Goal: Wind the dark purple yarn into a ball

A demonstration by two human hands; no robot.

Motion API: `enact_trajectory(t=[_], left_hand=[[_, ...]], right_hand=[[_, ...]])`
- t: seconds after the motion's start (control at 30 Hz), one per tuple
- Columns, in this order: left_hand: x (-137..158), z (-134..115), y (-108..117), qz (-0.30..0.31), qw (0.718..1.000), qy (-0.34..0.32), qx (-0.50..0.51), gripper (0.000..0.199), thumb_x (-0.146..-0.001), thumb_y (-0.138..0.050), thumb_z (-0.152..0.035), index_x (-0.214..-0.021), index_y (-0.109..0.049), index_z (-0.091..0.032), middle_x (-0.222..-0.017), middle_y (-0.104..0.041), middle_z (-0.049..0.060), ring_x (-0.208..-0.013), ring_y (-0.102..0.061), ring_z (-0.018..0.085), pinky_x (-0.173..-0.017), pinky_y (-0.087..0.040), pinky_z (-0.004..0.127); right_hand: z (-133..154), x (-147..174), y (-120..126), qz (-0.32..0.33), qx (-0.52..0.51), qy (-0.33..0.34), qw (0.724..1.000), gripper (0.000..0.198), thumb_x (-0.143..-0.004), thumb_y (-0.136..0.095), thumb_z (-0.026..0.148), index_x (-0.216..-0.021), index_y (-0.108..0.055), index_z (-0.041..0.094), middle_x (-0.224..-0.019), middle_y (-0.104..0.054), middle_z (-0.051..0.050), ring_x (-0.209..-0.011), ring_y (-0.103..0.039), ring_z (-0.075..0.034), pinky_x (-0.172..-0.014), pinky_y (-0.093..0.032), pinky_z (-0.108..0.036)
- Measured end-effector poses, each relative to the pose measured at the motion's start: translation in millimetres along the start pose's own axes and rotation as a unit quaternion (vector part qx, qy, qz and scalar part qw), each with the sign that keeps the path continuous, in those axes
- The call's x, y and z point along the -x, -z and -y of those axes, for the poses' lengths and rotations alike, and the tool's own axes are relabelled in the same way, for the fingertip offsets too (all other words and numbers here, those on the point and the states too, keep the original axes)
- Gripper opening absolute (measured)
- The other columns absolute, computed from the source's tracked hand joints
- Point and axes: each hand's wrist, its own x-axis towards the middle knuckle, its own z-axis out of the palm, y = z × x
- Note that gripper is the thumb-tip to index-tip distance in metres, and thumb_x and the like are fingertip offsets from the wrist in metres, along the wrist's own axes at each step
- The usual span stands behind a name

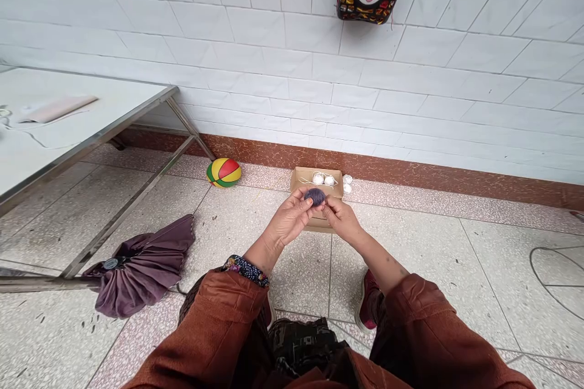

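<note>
A small dark purple-grey ball of yarn (pixel 314 196) is held up in front of me. My left hand (pixel 292 216) is closed around it, with the thumb over its front. At the ball's right side, the fingers of my right hand (pixel 341 217) are pinched together; any strand between them is too small to make out. Below and behind both hands, an open cardboard box (pixel 297 176) rests on the floor, partly hidden by them. White yarn balls (pixel 318 179) with loose strands lie in it, and more white balls (pixel 347 183) sit just right of the box.
A metal-framed table (pixel 114 88) stands at left, with a folded purple umbrella (pixel 148 267) by its leg. A colourful ball (pixel 224 172) lies near the wall. A black basket (pixel 344 6) hangs above. At right is a thin wire frame (pixel 541 270).
</note>
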Motion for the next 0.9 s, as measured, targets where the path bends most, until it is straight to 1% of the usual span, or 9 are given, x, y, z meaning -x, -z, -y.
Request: enact_trajectory(t=[0.1,0.2,0.33,0.43,0.53,0.6,0.7,0.8,0.9], left_hand=[[-1.0,-0.9,1.0,-0.006,1.0,-0.01,-0.012,0.036,-0.076,-0.08,-0.021,-0.108,-0.066,-0.017,-0.11,-0.07,0.009,-0.097,-0.067,0.018,-0.092,-0.049,0.031],[-2.4,0.5,4.3,-0.014,0.999,-0.015,-0.036,0.04,-0.074,-0.081,-0.02,-0.111,-0.067,-0.016,-0.109,-0.071,0.008,-0.095,-0.067,0.017,-0.091,-0.049,0.03],[-5.5,3.4,8.7,-0.046,0.994,-0.03,-0.091,0.04,-0.073,-0.08,-0.021,-0.112,-0.068,-0.017,-0.11,-0.07,0.007,-0.095,-0.065,0.015,-0.09,-0.047,0.03],[-8.0,3.7,10.5,-0.092,0.976,-0.071,-0.184,0.04,-0.072,-0.079,-0.022,-0.11,-0.067,-0.019,-0.107,-0.07,0.005,-0.096,-0.063,0.015,-0.089,-0.046,0.029],[-9.0,3.3,11.4,-0.115,0.952,-0.092,-0.268,0.039,-0.069,-0.079,-0.021,-0.104,-0.061,-0.018,-0.096,-0.07,0.003,-0.089,-0.063,0.014,-0.085,-0.046,0.029],[-8.1,3.9,11.2,-0.101,0.945,-0.079,-0.301,0.038,-0.068,-0.08,-0.022,-0.099,-0.059,-0.017,-0.092,-0.068,0.002,-0.084,-0.062,0.014,-0.082,-0.045,0.028],[-4.5,5.6,8.9,-0.038,0.945,-0.035,-0.324,0.035,-0.07,-0.08,-0.027,-0.096,-0.059,-0.018,-0.092,-0.067,0.002,-0.084,-0.062,0.014,-0.08,-0.046,0.029],[0.2,5.7,4.6,0.029,0.952,0.032,-0.302,0.033,-0.075,-0.077,-0.034,-0.099,-0.059,-0.019,-0.099,-0.066,0.004,-0.089,-0.064,0.017,-0.076,-0.048,0.029],[3.8,4.5,0.8,0.063,0.957,0.068,-0.273,0.033,-0.079,-0.075,-0.035,-0.104,-0.061,-0.018,-0.1,-0.067,0.005,-0.09,-0.066,0.018,-0.072,-0.049,0.028]], right_hand=[[-3.8,0.3,-0.3,0.002,0.021,0.015,1.0,0.023,-0.098,-0.048,0.034,-0.084,-0.059,0.021,-0.075,-0.061,0.0,-0.069,-0.058,-0.016,-0.067,-0.044,-0.026],[-7.8,1.0,0.5,0.012,0.043,0.024,0.999,0.019,-0.1,-0.048,0.031,-0.092,-0.062,0.021,-0.082,-0.066,-0.002,-0.076,-0.061,-0.017,-0.071,-0.046,-0.028],[-5.6,3.6,2.0,0.044,0.074,0.068,0.994,0.016,-0.1,-0.047,0.026,-0.097,-0.062,0.021,-0.093,-0.069,-0.005,-0.086,-0.063,-0.019,-0.079,-0.048,-0.031],[2.1,6.1,6.1,0.078,0.078,0.108,0.988,0.014,-0.098,-0.05,0.024,-0.094,-0.063,0.021,-0.091,-0.067,-0.004,-0.082,-0.062,-0.018,-0.076,-0.048,-0.03],[8.1,6.4,15.1,0.065,0.074,0.132,0.986,0.013,-0.097,-0.052,0.025,-0.093,-0.064,0.021,-0.081,-0.063,-0.003,-0.072,-0.059,-0.016,-0.069,-0.047,-0.028],[8.8,4.9,22.4,0.03,0.075,0.138,0.987,0.013,-0.097,-0.053,0.026,-0.094,-0.066,0.022,-0.08,-0.062,-0.003,-0.071,-0.058,-0.016,-0.067,-0.047,-0.028],[5.6,1.5,31.2,-0.017,0.083,0.142,0.986,0.014,-0.097,-0.054,0.027,-0.094,-0.067,0.022,-0.082,-0.063,-0.004,-0.075,-0.059,-0.018,-0.069,-0.049,-0.03],[1.1,-1.4,34.9,-0.048,0.081,0.142,0.985,0.014,-0.098,-0.055,0.027,-0.091,-0.066,0.023,-0.084,-0.064,-0.005,-0.08,-0.06,-0.019,-0.072,-0.05,-0.032],[-2.2,-3.6,33.8,-0.067,0.071,0.123,0.988,0.016,-0.097,-0.055,0.028,-0.086,-0.065,0.022,-0.082,-0.064,-0.004,-0.078,-0.059,-0.019,-0.071,-0.049,-0.031]])
